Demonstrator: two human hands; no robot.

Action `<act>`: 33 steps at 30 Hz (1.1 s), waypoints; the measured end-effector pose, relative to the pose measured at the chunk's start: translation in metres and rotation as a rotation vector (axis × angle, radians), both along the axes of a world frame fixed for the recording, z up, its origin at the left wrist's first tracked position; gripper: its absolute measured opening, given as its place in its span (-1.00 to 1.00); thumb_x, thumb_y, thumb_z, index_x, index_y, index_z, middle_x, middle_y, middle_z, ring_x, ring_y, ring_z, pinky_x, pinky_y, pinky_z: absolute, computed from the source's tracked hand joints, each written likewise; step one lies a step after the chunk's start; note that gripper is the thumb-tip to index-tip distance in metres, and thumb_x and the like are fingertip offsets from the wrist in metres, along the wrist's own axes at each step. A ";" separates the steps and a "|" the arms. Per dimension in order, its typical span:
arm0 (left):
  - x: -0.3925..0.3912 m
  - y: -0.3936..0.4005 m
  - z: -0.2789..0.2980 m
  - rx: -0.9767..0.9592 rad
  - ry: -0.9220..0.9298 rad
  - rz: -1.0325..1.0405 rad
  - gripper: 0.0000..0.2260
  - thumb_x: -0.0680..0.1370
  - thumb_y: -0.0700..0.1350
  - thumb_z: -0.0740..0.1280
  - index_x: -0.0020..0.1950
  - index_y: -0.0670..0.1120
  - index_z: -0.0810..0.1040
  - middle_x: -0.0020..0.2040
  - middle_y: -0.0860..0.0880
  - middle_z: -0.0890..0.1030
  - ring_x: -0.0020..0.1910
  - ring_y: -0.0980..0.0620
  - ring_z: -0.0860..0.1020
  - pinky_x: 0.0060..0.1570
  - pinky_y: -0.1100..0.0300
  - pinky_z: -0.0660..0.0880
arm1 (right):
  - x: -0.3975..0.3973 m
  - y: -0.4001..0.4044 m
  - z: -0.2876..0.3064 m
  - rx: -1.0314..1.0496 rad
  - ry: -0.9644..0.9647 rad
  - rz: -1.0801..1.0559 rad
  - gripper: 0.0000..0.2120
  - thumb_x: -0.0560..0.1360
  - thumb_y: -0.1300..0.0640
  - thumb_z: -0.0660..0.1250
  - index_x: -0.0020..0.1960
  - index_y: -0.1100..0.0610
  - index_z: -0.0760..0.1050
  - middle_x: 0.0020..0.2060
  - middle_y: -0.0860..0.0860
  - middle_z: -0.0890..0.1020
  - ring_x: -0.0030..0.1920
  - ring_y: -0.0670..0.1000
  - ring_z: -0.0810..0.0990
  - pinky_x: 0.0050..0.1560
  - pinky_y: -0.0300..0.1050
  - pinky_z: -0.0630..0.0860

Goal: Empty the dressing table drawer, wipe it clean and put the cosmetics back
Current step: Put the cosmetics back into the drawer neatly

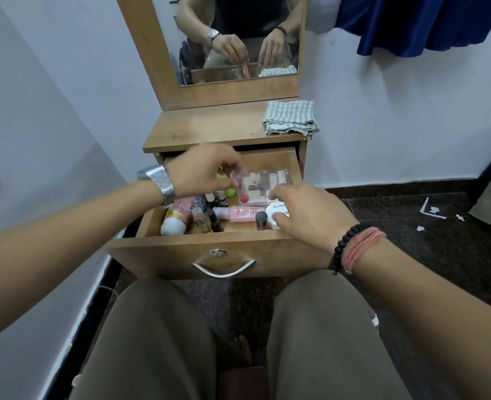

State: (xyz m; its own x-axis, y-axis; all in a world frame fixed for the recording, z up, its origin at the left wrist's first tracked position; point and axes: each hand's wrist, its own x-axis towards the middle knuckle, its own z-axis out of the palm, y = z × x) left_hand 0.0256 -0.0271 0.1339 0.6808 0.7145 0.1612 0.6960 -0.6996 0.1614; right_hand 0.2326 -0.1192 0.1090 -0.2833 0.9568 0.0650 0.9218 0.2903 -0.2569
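Observation:
The wooden drawer [209, 256] stands pulled out, full of cosmetics. My left hand [206, 171] hovers over its back left and pinches a small clear tube with a red end [242, 187], blurred. My right hand [310, 215] reaches in at the front right, thumb and fingers closing round a white round jar [274, 215]. A pink bottle [243, 213] lies across the middle. A pink-and-white tube [175, 217] lies at the front left beside several small dark bottles [215, 220]. A clear case of lipsticks [270, 180] sits at the back right.
A folded grey checked cloth [292, 118] lies on the right of the dressing table top [204, 128]. The mirror [232, 39] rises behind it. Walls close in left and right. My knees sit just below the drawer front. Paper scraps [433, 210] lie on the dark floor.

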 end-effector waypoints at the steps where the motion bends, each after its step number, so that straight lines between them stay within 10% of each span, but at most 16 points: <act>1: -0.001 -0.006 -0.008 -0.028 0.023 0.002 -0.83 0.45 -0.12 0.44 0.03 -0.01 0.63 -0.08 0.10 0.60 -0.18 0.17 0.54 -0.13 0.22 0.55 | 0.000 -0.001 0.000 -0.001 -0.001 0.000 -0.71 0.56 0.04 0.22 0.26 0.04 0.45 0.06 0.07 0.62 0.04 0.15 0.59 0.00 0.06 0.55; 24: -0.004 -0.018 -0.058 -0.120 0.163 0.069 -0.71 0.48 -0.07 0.39 0.18 0.13 0.52 0.09 0.15 0.57 0.04 0.15 0.52 -0.05 0.06 0.56 | -0.003 0.001 -0.006 -0.006 -0.035 0.026 -0.69 0.55 0.03 0.22 0.27 0.03 0.45 0.09 0.08 0.60 0.04 0.15 0.58 -0.05 0.00 0.53; 33: -0.033 -0.039 -0.049 0.051 0.005 0.117 -0.53 0.52 0.29 0.10 0.28 0.06 0.46 0.19 0.09 0.54 0.15 0.09 0.48 0.08 0.07 0.48 | 0.000 0.004 -0.006 -0.081 -0.057 0.092 -0.51 0.50 0.06 0.23 0.42 0.01 0.32 0.29 0.02 0.52 0.24 0.11 0.48 0.10 0.02 0.46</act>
State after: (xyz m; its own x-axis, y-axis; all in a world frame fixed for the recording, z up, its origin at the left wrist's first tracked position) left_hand -0.0075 -0.0659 0.0850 0.5945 0.7798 0.1963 0.7739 -0.6211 0.1234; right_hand 0.2331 -0.1157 0.1027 -0.3712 0.9281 -0.0298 0.9059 0.3549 -0.2309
